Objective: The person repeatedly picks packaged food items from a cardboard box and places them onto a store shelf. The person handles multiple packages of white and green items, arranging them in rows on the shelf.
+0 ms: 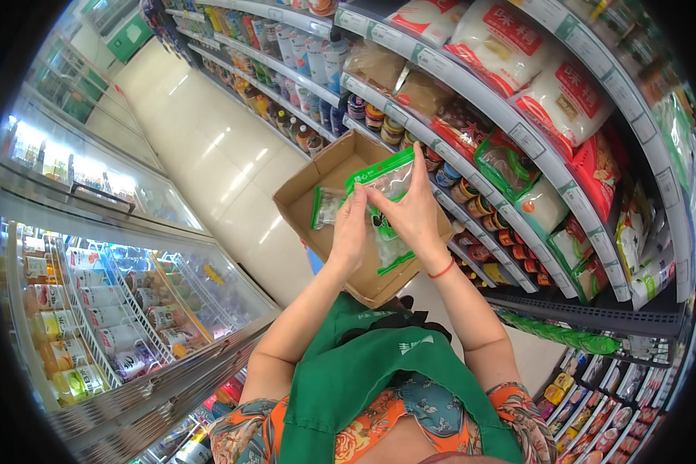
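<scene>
A clear plastic packet with a green printed header [381,168] is held in both hands above an open cardboard box [356,281]. My left hand [351,226] pinches its left side, the thumb near the header. My right hand [416,214] grips the right edge, with its index finger stretched up along it. Inside the box lie a small clear packet with a green end [326,207] and another green-edged clear packet [391,255], partly covered by my hands and the held one. What supports the box from below is hidden.
Shelves to the right carry large white bags [496,43], green-edged packets [542,203] and small jars [464,191]. On the left stands a glass-fronted drinks cooler [226,278] with bottles. A tiled aisle [209,133] runs between them, past shelved bottles [310,58].
</scene>
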`<state>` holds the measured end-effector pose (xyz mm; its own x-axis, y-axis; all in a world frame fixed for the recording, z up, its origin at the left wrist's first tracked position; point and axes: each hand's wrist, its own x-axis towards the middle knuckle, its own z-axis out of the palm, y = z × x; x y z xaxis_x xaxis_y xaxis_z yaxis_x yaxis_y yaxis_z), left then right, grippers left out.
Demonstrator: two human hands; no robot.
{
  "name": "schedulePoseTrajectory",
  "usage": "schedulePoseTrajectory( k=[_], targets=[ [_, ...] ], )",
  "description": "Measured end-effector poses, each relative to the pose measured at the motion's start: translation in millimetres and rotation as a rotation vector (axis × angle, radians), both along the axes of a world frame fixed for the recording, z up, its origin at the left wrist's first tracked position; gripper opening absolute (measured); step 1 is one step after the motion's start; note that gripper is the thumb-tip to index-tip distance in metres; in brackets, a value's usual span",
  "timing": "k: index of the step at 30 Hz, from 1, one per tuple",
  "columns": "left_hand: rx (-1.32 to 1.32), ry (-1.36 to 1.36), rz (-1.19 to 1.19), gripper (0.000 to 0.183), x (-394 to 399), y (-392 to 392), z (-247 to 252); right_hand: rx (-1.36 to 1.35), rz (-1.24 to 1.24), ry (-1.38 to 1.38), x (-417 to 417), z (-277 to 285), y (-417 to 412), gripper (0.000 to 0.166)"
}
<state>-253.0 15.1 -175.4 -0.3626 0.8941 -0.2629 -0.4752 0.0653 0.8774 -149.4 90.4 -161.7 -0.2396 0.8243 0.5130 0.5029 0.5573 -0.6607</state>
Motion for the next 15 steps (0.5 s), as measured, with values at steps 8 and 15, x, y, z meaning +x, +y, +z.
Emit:
schedulePoseTrajectory(
  k=[8, 15],
  targets=[
    [-0.010, -0.039, -0.061, 0.052, 9, 4, 13, -0.457, 0.032, 0.163, 34, 24, 11, 0.037],
    [0.200, -0.134, -0.037, 0.048, 19, 26, 49, -0.407, 0.057, 0.238, 56, 34, -14, 0.053]
  ],
)
